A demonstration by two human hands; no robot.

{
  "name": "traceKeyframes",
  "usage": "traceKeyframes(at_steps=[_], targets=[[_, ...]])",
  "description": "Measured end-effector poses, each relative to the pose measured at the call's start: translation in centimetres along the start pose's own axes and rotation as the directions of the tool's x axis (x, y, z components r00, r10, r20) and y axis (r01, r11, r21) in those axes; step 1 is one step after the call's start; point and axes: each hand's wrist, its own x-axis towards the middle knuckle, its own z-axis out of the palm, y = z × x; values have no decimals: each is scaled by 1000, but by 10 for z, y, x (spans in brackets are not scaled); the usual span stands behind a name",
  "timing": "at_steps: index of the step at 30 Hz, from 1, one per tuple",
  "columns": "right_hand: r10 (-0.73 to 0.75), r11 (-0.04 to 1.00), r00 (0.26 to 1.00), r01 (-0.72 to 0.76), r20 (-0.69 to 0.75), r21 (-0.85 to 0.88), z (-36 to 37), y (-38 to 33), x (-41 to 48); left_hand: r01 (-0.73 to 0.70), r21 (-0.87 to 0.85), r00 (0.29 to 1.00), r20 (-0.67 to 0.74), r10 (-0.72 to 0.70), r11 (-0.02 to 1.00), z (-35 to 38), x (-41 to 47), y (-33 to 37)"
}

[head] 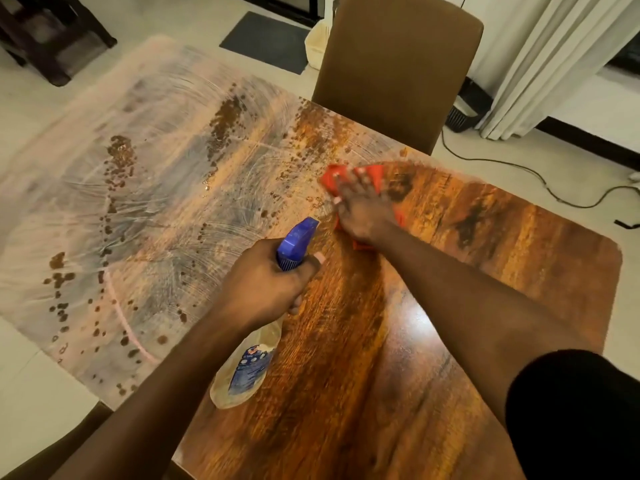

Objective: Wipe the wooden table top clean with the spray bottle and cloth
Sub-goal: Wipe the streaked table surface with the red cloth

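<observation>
The wooden table top (502,271) fills the view. Its left half is covered in whitish smeared film with brown droplet marks; its right half is glossy bare wood. My left hand (266,285) grips the neck of a clear spray bottle (246,372) with a blue trigger head (298,242), held above the table's middle. My right hand (360,213) presses flat on an orange cloth (346,178) near the far edge, blurred by motion. The cloth lies at the border between the filmy part and the bare wood.
A brown upholstered chair (398,64) stands at the table's far side. Behind it are a white basket (317,43), a dark floor mat (266,41) and white curtains (554,57). A black cable (519,168) runs over the floor at right. Dark furniture (45,32) stands far left.
</observation>
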Motion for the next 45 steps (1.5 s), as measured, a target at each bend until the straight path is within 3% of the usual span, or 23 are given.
traceKeyframes(at_steps=[6, 10, 13, 19, 23, 27, 32, 37, 45], targets=[[-344, 939, 937, 344, 59, 3, 46, -51, -77, -40, -6, 999, -1, 40, 999, 1, 4, 12], [-392, 919, 918, 394, 57, -12, 65, -29, -141, -32, 1, 999, -19, 32, 999, 9, 6, 20], [-305, 952, 952, 306, 18, -32, 68, 8, -179, -24, 9, 1000, -6, 24, 1000, 15, 6, 23], [39, 994, 999, -36, -33, 101, 59, 99, -216, -36, 39, 999, 19, 35, 999, 22, 9, 22], [283, 951, 955, -269, -85, 150, 33, 157, -197, -41, 44, 999, 21, 40, 998, 24, 12, 22], [496, 859, 860, -466, -118, 212, 4, 188, -146, -43, 22, 999, 24, 43, 999, 24, 14, 23], [561, 813, 824, -530, -80, 241, -23, 190, -67, -37, -20, 999, 21, 38, 999, 21, 16, 20], [446, 879, 894, -444, 30, 172, -44, 147, 11, -26, -47, 1000, 15, 27, 999, 16, 15, 12], [68, 997, 996, -67, 58, -23, -26, 3, 62, 7, -38, 1000, -26, -8, 999, -4, 0, -7]])
